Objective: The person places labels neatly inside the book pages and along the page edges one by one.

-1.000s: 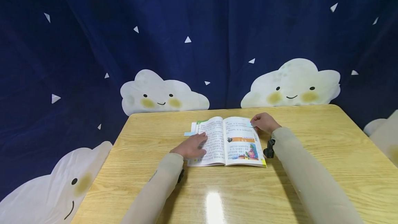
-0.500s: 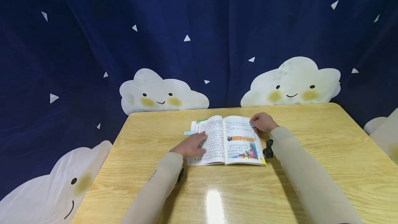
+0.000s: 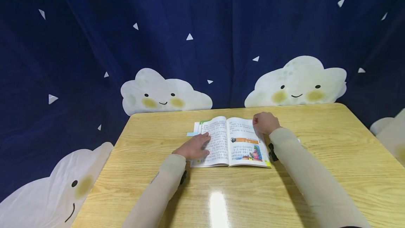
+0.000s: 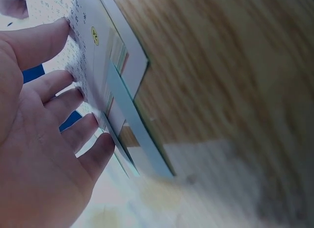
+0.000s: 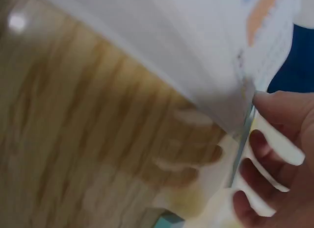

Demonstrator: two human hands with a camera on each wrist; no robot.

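Observation:
An open book (image 3: 228,143) with printed text and coloured pictures lies on the table. My left hand (image 3: 193,147) rests on its left page, fingers spread; in the left wrist view the fingertips (image 4: 61,29) touch the paper. Light blue strips (image 4: 135,117) stick out past that side of the book. At the upper right edge of the right page, my right hand (image 3: 265,122) pinches a thin light blue strip (image 5: 241,149) by the page edge, thumb on the page side. The right wrist view shows its other fingers curled behind the strip.
The wooden table (image 3: 152,129) extends around the book, its far edge against a dark blue curtain (image 3: 221,45) with white clouds. A small teal object (image 5: 169,220) shows at the bottom of the right wrist view. A white bit (image 3: 299,140) peeks out beside the right sleeve.
My right hand has turned over at the wrist and shifted slightly left at the page edge, covering more of the strip. The left hand stays put on the left page.

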